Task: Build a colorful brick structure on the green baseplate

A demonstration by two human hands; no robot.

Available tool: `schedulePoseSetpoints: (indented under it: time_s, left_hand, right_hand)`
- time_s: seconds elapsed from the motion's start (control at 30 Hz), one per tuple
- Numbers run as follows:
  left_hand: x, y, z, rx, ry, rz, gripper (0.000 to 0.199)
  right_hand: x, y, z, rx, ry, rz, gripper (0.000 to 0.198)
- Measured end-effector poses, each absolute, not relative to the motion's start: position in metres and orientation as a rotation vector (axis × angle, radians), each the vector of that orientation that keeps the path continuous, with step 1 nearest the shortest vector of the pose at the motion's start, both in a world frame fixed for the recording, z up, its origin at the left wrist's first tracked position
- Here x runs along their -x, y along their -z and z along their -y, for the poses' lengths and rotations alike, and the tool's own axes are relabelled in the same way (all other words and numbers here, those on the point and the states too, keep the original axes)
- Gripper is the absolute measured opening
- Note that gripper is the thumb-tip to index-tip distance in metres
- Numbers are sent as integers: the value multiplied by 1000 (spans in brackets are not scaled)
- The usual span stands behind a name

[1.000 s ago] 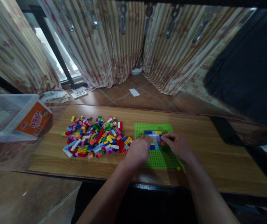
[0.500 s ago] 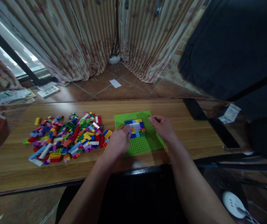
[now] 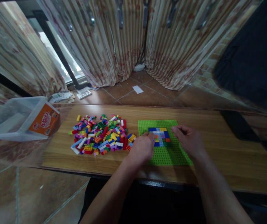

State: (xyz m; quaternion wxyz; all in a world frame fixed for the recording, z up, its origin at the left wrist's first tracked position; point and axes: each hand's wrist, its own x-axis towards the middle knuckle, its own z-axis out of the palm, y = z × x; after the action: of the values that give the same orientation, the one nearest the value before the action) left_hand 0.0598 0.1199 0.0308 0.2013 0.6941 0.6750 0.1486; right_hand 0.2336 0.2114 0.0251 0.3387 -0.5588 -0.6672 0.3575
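Observation:
A green studded baseplate (image 3: 170, 157) lies on the wooden table. On its upper middle sits a flat patch of coloured toy bricks (image 3: 162, 137), blue and yellow along the far row. My left hand (image 3: 141, 149) is closed at the patch's left edge, with a small purple toy brick (image 3: 154, 140) showing at its fingertips. Over the plate's right side, apart from the patch, hovers my right hand (image 3: 189, 140). Its thumb and index finger are pinched together, and whatever may be between them is too small to see.
A pile of loose bricks (image 3: 100, 137) spreads over the table's left half, some beside my left wrist. Farther left stands a clear plastic box (image 3: 14, 137) with an orange label. A dark flat object (image 3: 238, 124) lies at the right. Striped curtains (image 3: 119, 46) hang behind.
The view has swung left, so everything appears shifted right and the plastic box shows more fully. Both hands keep nearly the same places relative to the baseplate.

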Motion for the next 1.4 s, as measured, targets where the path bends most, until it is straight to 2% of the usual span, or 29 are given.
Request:
schedulePoseSetpoints:
  time_s: [0.27, 0.53, 0.7, 1.03, 1.23, 1.4]
  left_hand:
    - [-42, -41, -113, -1911, -563, -1942, 25]
    - [39, -61, -96, -1599, -831, -2241, 26]
    - [72, -58, -84, -1440, -758, -2502, 28]
    - [66, -48, -90, -1651, -612, -2507, 41]
    - [60, -42, -99, -1796, -501, -2477, 42]
    - [62, -37, -101, -1801, -483, -2474, 36]
  right_hand:
    - [-210, -25, -200, 1392, -862, 1883, 32]
    - [-190, -26, -187, 1313, -855, 1957, 31]
    - [-182, -28, -182, 1284, -822, 2030, 30]
    - [-176, -24, -180, 1205, -760, 2128, 34]
    - [-177, -23, -180, 1156, -783, 2130, 32]
    - [-179, -22, -181, 1157, -805, 2123, 31]
